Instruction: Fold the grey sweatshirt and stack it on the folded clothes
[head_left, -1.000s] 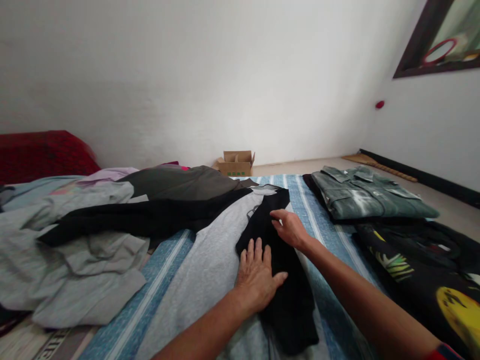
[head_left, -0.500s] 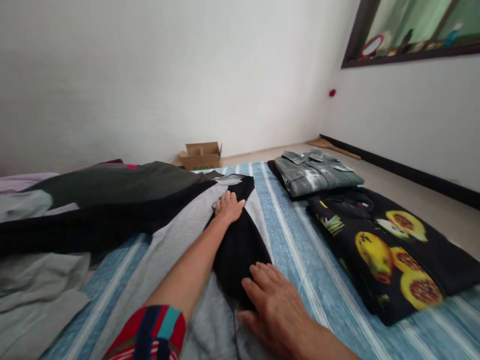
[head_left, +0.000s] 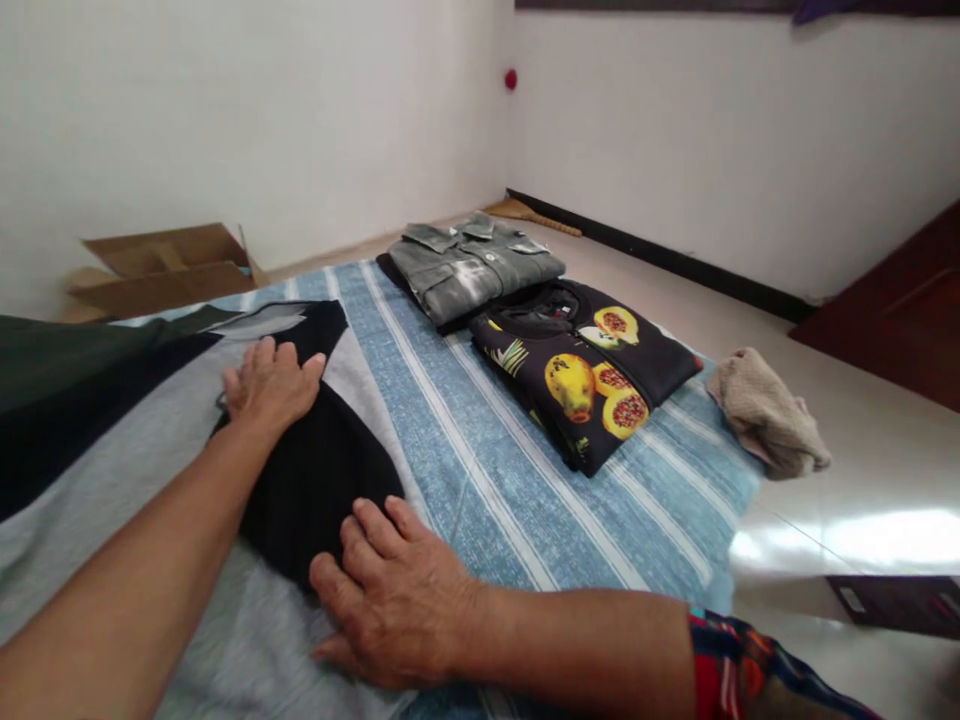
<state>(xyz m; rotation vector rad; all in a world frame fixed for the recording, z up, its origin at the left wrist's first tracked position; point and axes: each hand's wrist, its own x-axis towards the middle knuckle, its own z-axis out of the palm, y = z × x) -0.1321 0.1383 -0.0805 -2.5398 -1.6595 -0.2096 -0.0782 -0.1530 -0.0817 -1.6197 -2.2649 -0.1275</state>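
Note:
A grey sweatshirt [head_left: 157, 430] with black sleeves lies spread over a blue striped sheet. One black sleeve [head_left: 330, 455] is folded across its body. My left hand [head_left: 274, 385] rests open on the upper part of this sleeve near the collar, fingers spread. Lower down, my right hand [head_left: 405, 590] lies palm down at the sleeve's edge and on the grey cloth, fingers apart and slightly bent. Neither hand grips anything that shows.
To the right lie a folded black top [head_left: 517, 360] with a papaya print and a folded grey-green denim garment [head_left: 480, 270]. A cardboard box [head_left: 172, 275] stands by the wall. A beige cloth [head_left: 765, 410] hangs over the edge of the blue striped sheet [head_left: 480, 480].
The view has turned right, bringing the beige cloth and more floor into sight. Both hands stay on the black sleeve, in nearly the same places on it.

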